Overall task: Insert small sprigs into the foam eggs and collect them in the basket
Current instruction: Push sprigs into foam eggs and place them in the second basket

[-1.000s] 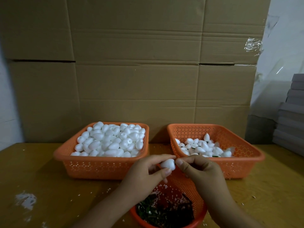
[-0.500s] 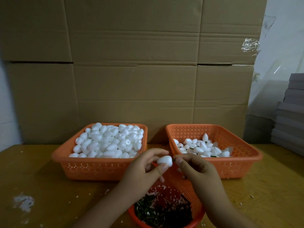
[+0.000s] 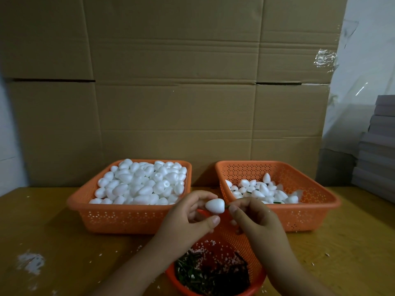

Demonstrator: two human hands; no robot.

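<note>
1. Three orange baskets sit before us on a wooden table with cardboard behind: the left basket heaped with eggs, the right basket partly filled, and the round basket of sprigs nearest.
2. Since a second ago the egg has turned so its broad end faces our right hand, and a green sprig now shows at it.
3. Our left hand grips the egg above the round basket; our right hand pinches the sprig against it.

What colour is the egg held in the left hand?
White, seen best in the head view: the egg in the left hand.
</note>
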